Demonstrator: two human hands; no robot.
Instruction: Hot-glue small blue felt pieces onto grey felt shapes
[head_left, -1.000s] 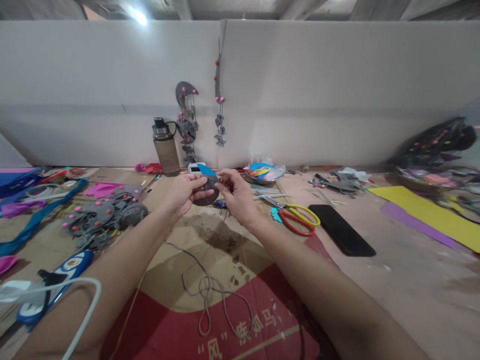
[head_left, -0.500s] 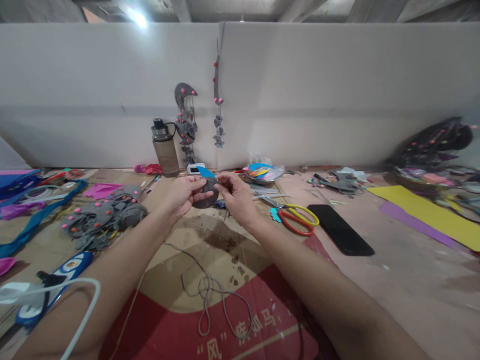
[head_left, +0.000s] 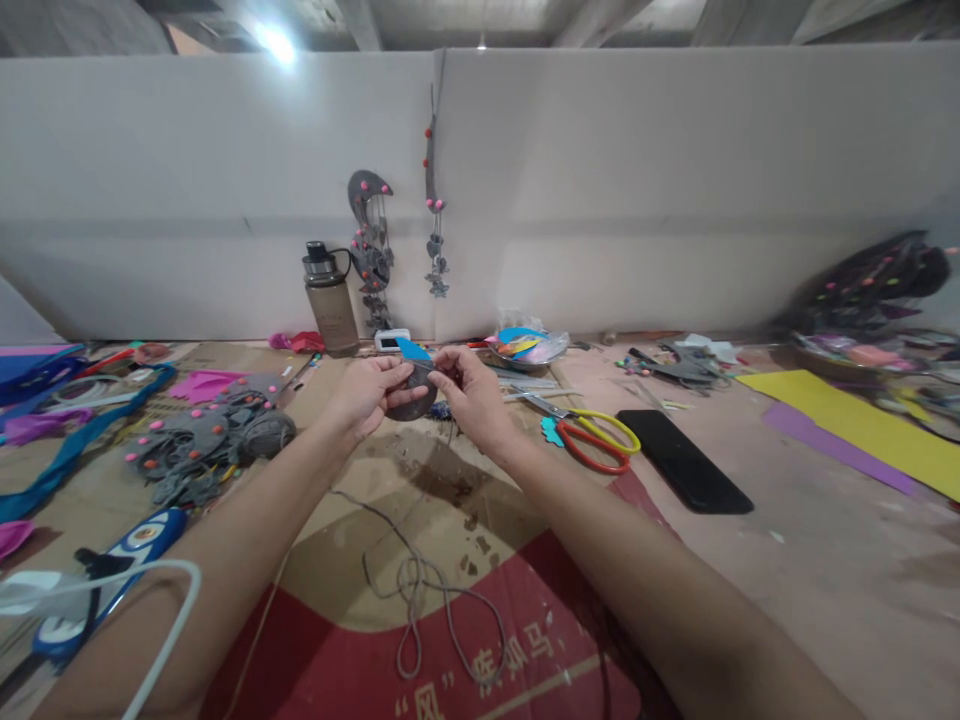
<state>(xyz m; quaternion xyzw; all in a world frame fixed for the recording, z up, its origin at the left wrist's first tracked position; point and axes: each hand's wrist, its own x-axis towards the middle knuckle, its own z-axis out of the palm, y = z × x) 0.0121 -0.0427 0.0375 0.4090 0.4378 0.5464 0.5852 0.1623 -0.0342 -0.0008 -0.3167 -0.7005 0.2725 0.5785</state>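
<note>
1. The left hand is closed on a dark grey felt piece, gripping it between thumb and fingers.
2. The right hand has its fingers bent, with the thumb near them, at the right edge of this piece; whether it grips the edge or something thin, I cannot tell.
3. The felt piece is in the air between both hands, above the cardboard sheet, and a bright blue piece rises at its upper edge.
4. A thin grey cord lies in loose loops on the cardboard, nearer to the person.
5. To the right of the hands lie scissors with one red and one yellow handle, and beside them a black smartphone.
</note>
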